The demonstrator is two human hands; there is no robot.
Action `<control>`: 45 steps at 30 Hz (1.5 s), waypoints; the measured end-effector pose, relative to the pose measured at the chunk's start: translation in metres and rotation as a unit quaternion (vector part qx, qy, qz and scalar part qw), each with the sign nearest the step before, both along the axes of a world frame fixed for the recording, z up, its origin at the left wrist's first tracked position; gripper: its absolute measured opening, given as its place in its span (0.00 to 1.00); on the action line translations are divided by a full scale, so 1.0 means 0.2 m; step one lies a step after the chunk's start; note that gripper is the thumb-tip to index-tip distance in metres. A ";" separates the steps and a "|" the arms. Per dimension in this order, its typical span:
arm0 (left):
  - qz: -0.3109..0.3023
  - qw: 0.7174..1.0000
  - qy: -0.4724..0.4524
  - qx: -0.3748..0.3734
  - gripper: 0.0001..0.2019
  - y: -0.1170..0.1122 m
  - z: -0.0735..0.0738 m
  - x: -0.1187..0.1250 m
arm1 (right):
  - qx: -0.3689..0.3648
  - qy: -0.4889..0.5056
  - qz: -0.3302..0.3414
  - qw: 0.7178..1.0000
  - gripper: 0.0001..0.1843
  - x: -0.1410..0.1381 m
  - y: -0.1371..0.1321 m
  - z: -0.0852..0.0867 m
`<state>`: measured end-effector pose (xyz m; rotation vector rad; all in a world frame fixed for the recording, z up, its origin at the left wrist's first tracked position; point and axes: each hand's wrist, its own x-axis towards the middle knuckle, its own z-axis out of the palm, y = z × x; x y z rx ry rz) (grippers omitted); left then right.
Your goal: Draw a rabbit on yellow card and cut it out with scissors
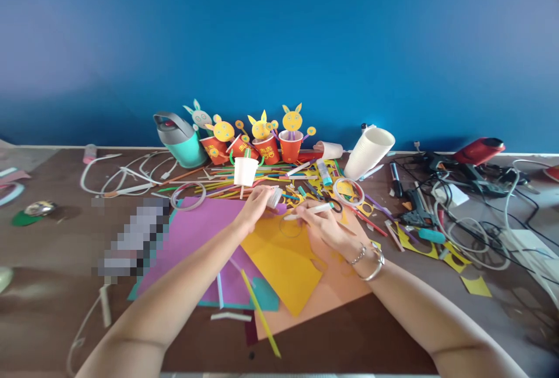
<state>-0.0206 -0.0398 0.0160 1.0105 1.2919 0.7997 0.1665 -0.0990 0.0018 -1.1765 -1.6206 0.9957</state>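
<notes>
Left hand (254, 210) is gripping a white cylinder (273, 198), right hand (323, 226) pinching a marker (322, 208); yellow paper (283, 261) at six o'clock could be slipping under its pressure.

The right hand (322, 226) holds a white marker (322, 208) over yellow paper (286, 267); the left hand (257, 206) grips a small white object (274, 198)

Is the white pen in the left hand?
No, the right hand holds the white pen, its tip over the yellow sheet.
</notes>
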 end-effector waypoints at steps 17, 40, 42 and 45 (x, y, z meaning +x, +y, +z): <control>-0.003 1.000 0.010 0.013 0.09 -0.01 0.03 0.02 | -0.088 0.030 0.016 0.996 0.08 -0.10 0.02 -0.02; 0.001 1.000 0.019 0.000 0.10 -0.01 0.02 0.02 | -0.061 -0.074 0.021 0.995 0.06 -0.06 0.03 -0.14; 0.000 1.000 0.022 -0.002 0.10 -0.01 0.02 0.02 | -0.068 -0.059 0.021 0.996 0.06 -0.06 0.03 -0.15; -0.003 1.000 0.026 -0.002 0.10 -0.01 0.02 0.02 | -0.072 -0.053 0.024 0.996 0.04 -0.06 0.03 -0.16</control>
